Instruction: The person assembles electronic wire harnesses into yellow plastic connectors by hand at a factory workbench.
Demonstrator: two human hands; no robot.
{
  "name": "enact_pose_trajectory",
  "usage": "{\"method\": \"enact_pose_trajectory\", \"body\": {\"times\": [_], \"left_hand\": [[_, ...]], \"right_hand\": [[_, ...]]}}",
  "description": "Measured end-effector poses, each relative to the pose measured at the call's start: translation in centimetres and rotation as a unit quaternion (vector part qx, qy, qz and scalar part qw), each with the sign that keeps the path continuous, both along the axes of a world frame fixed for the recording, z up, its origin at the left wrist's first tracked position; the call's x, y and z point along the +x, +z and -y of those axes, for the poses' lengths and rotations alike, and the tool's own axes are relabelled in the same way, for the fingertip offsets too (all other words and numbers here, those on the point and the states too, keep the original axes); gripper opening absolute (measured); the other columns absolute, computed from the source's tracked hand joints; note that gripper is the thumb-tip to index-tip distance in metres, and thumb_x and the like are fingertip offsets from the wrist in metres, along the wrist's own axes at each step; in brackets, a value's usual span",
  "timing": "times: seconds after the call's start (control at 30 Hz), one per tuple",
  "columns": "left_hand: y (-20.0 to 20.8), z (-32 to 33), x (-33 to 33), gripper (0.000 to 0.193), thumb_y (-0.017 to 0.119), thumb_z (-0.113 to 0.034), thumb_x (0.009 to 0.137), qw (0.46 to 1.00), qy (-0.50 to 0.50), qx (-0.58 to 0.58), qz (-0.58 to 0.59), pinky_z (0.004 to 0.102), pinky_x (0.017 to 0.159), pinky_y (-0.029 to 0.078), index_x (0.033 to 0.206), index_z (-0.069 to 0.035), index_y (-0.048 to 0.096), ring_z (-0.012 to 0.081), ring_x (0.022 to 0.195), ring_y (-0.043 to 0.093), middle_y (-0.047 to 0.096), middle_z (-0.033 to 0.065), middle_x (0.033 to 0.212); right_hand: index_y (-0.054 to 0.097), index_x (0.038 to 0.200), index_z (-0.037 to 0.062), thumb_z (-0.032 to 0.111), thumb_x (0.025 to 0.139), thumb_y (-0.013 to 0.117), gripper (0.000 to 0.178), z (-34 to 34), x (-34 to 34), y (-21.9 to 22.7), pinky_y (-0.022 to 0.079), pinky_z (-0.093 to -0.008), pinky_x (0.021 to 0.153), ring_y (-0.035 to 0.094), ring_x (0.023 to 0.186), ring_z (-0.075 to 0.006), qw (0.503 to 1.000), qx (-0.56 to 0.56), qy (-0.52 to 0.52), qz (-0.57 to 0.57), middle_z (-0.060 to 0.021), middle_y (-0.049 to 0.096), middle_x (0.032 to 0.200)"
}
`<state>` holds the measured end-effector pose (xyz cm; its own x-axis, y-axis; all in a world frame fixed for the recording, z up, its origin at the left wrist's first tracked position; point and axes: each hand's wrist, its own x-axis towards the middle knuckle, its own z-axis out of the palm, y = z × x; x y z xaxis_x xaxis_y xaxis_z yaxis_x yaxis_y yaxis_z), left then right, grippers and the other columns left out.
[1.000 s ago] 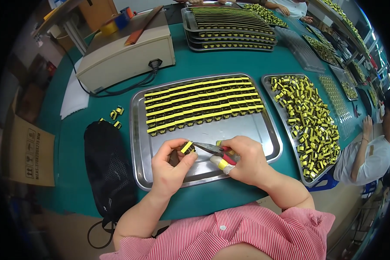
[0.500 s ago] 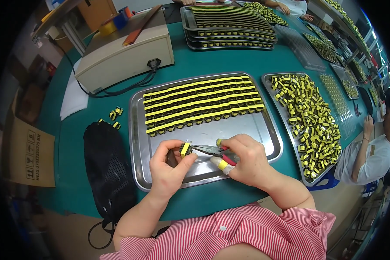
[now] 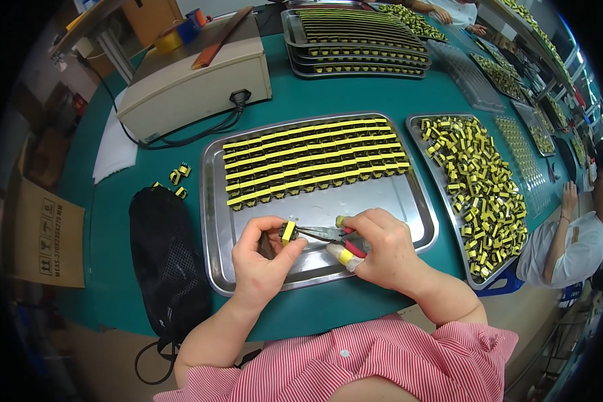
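My left hand (image 3: 264, 258) pinches a small transformer (image 3: 288, 232) with yellow tape and a black body between thumb and fingers. In my right hand (image 3: 387, 244) is a pair of red-handled pliers (image 3: 338, 236), their jaws reaching to the transformer's right side. Whether the jaws touch its pins is too small to tell. Yellow and white wrappings cover fingertips of the right hand. Both hands are over the near part of a metal tray (image 3: 214, 251), whose far part carries neat rows of the same transformers (image 3: 315, 161).
Right of it, another tray (image 3: 457, 214) holds a loose heap of transformers. Filled trays (image 3: 355, 50) are stacked at the back. A beige box-shaped machine (image 3: 194, 87) with a power cord stands back left. A black pouch (image 3: 167, 261) lies left, near several stray transformers (image 3: 179, 175). Other people sit at the right and far side.
Almost nothing differs. Both hands keep their places with the transformer and the pliers; the whole view has shifted very slightly.
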<state>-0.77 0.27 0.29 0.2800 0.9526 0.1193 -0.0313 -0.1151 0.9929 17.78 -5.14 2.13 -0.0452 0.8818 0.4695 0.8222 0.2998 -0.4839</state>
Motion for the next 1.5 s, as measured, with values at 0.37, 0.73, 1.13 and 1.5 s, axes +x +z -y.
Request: {"method": "enact_pose_trajectory", "body": {"times": [0.37,0.73,1.13,1.5], "left_hand": [[0.4,0.1,0.0,0.030,0.072,-0.004,0.068,0.998,0.004,0.041,-0.055,0.0175,0.057,0.039,0.092,0.000,0.054,0.0041,0.063,0.045,0.052,-0.0005,0.075],[0.8,0.2,-0.3,0.029,0.069,0.002,0.068,0.995,-0.023,0.049,-0.084,0.0171,0.060,0.039,0.093,0.001,0.053,0.0041,0.068,0.047,0.053,0.0002,0.078],[-0.3,-0.2,0.1,0.025,0.063,-0.004,0.079,0.998,-0.030,-0.061,-0.004,0.0186,0.060,0.041,0.101,0.004,0.055,0.0055,0.069,0.051,0.059,0.0024,0.081],[-0.2,-0.4,-0.2,0.031,0.052,-0.005,0.086,0.983,-0.091,-0.152,0.054,0.0200,0.060,0.043,0.115,0.005,0.050,0.0084,0.067,0.052,0.061,0.0092,0.094]], "right_hand": [[0.060,0.083,0.0021,0.004,0.052,0.073,0.034,0.1,0.4,-0.1,0.048,-0.0338,0.057,0.058,0.066,-0.0255,1.000,0.004,0.008,-0.001,-0.0094,0.059,0.073],[0.062,0.080,0.0033,0.001,0.048,0.071,0.033,0.3,0.8,-0.1,0.047,-0.0335,0.056,0.059,0.065,-0.0253,1.000,-0.021,0.008,0.016,-0.0089,0.059,0.071],[0.061,0.084,0.0004,0.020,0.068,0.074,0.029,-0.2,0.1,0.0,0.049,-0.0326,0.060,0.060,0.065,-0.0252,0.992,-0.115,-0.011,-0.053,-0.0118,0.059,0.073],[0.060,0.085,0.0009,0.021,0.067,0.074,0.030,-0.1,0.4,0.3,0.049,-0.0329,0.060,0.060,0.066,-0.0251,0.995,-0.096,-0.009,-0.039,-0.0110,0.059,0.073]]}}
